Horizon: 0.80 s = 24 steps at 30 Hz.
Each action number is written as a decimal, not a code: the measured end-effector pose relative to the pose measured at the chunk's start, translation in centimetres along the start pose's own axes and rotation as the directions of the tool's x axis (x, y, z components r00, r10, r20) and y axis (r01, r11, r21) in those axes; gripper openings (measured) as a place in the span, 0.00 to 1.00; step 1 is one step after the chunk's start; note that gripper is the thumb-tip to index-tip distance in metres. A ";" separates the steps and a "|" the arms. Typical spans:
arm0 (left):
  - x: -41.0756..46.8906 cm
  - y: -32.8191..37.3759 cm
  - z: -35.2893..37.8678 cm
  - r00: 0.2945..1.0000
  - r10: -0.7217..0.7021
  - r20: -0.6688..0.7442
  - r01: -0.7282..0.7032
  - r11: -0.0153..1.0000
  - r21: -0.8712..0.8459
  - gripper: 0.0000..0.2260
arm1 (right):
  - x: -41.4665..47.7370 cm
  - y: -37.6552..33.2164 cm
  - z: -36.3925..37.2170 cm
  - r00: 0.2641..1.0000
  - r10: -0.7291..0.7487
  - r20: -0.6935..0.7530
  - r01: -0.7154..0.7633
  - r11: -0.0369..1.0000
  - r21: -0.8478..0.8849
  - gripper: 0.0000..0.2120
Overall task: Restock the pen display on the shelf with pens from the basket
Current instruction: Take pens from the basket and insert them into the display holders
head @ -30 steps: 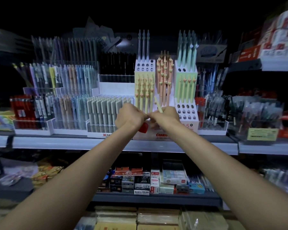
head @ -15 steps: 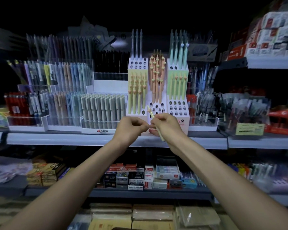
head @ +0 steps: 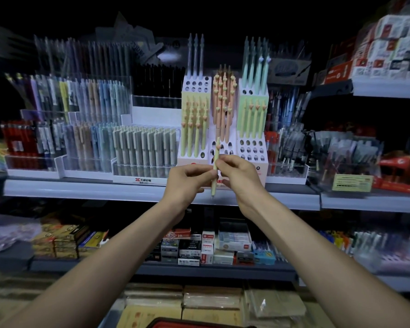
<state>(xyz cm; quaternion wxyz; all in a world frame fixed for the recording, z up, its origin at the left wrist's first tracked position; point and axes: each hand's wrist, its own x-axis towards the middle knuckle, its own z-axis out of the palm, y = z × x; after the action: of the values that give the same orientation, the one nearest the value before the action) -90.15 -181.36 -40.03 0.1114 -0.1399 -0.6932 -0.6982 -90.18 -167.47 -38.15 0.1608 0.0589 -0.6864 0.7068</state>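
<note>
Against the left wall of the pen display (head: 252, 149) stands a clear tray of grey pens (head: 143, 147), packed tight, with no gap between them. My left hand (head: 187, 183) is in front of the display's lowest step, fingers curled, thumb and forefinger pinching the lower barrel of the pale green pen (head: 216, 153). The pen stands nearly upright, tip down. Its tip hangs in front of the shelf edge (head: 104, 192) below the display, and its top reaches the open holes of the display's middle front step. My right hand (head: 240, 176) pinches the same pen from the other side, just above my left fingers. Past it, the display's right front step shows 3 rows of empty holes. A clear bin of pens (head: 287, 147) crowds the display's right wall. The red rim of the basket (head: 182, 322) shows well below the display, at the bottom edge of my view.
</note>
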 end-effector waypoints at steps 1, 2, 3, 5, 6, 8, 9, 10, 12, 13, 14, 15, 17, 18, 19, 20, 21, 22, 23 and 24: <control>0.2 -0.1 -0.1 1.000 -0.001 -0.007 0.001 1.000 0.000 0.06 | 0.1 -0.1 0.0 0.999 -0.031 -0.006 0.031 0.999 -0.028 0.04; 0.4 0.0 -0.3 1.000 -0.002 -0.011 0.002 1.000 -0.001 0.06 | 0.2 -0.3 0.1 0.998 -0.067 -0.012 0.066 0.996 -0.063 0.03; 0.7 0.0 -0.4 1.000 -0.001 -0.015 0.001 1.000 -0.002 0.06 | 0.4 -0.5 0.2 0.995 -0.101 -0.021 0.098 0.990 -0.103 0.03; 1.4 0.5 -0.5 1.000 0.006 -0.029 -0.006 1.000 0.005 0.06 | 0.9 -1.1 0.5 0.986 -0.161 -0.047 0.152 0.975 -0.164 0.03; 1.8 0.9 -0.4 0.999 0.015 -0.039 -0.014 1.000 0.021 0.06 | 1.1 -1.5 0.6 0.980 -0.193 -0.055 0.179 0.964 -0.194 0.04; 2.7 1.8 -0.4 0.996 0.050 -0.072 -0.044 0.996 0.075 0.04 | 1.8 -2.5 0.8 0.962 -0.268 -0.055 0.243 0.929 -0.278 0.07; 3.3 2.2 -0.4 0.993 0.073 -0.093 -0.063 0.992 0.106 0.03 | 2.2 -3.0 0.9 0.951 -0.304 -0.054 0.272 0.907 -0.321 0.08; 3.9 2.7 -0.4 0.989 0.095 -0.114 -0.080 0.988 0.133 0.02 | 2.7 -3.4 1.1 0.941 -0.333 -0.060 0.292 0.889 -0.354 0.08; 5.2 3.6 -0.4 0.976 0.151 -0.154 -0.116 0.969 0.217 0.04 | 3.9 -4.1 1.5 0.922 -0.376 -0.094 0.314 0.866 -0.388 0.05; 5.8 4.0 -0.5 0.968 0.185 -0.170 -0.136 0.955 0.262 0.04 | 4.5 -4.4 1.8 0.912 -0.394 -0.113 0.324 0.862 -0.389 0.03; 6.4 4.4 -0.5 0.960 0.212 -0.185 -0.154 0.946 0.286 0.03 | 5.1 -4.7 2.1 0.904 -0.409 -0.129 0.334 0.860 -0.385 0.02; 6.9 4.8 -0.5 0.952 0.229 -0.201 -0.164 0.941 0.297 0.03 | 5.8 -4.9 2.3 0.898 -0.419 -0.138 0.342 0.859 -0.381 0.02; 7.9 5.4 -0.5 0.942 0.245 -0.229 -0.163 0.931 0.327 0.03 | 6.9 -5.3 2.6 0.891 -0.432 -0.138 0.355 0.853 -0.382 0.03; 8.3 5.5 -0.5 0.939 0.248 -0.238 -0.155 0.924 0.350 0.04 | 7.4 -5.3 2.7 0.890 -0.436 -0.133 0.359 0.850 -0.387 0.03; 8.7 5.6 -0.6 0.937 0.246 -0.248 -0.142 0.918 0.371 0.05 | 8.0 -5.2 2.8 0.889 -0.440 -0.124 0.364 0.845 -0.392 0.03; 9.0 5.6 -0.6 0.936 0.240 -0.257 -0.127 0.912 0.389 0.06 | 8.4 -5.0 2.9 0.890 -0.441 -0.118 0.363 0.841 -0.401 0.03; 9.3 5.6 -0.6 0.935 0.236 -0.264 -0.114 0.907 0.405 0.07 | 8.7 -4.8 2.9 0.891 -0.439 -0.113 0.359 0.837 -0.414 0.03; 9.5 5.4 -0.7 0.935 0.232 -0.269 -0.103 0.902 0.419 0.08 | 9.0 -4.6 3.0 0.894 -0.433 -0.114 0.351 0.835 -0.424 0.03; 9.7 5.3 -0.7 0.934 0.228 -0.275 -0.093 0.898 0.429 0.09 | 9.2 -4.4 3.1 0.897 -0.426 -0.116 0.342 0.836 -0.429 0.03; 9.8 5.0 -0.7 0.934 0.220 -0.283 -0.079 0.896 0.436 0.09 | 9.4 -4.1 3.2 0.901 -0.417 -0.117 0.333 0.839 -0.431 0.03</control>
<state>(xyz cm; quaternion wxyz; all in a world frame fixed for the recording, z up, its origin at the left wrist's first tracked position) -97.60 -181.73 -31.91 0.3054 -0.0494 -0.7853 -0.5362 -98.16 -169.26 -31.19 0.3755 0.0850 -0.7707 0.5078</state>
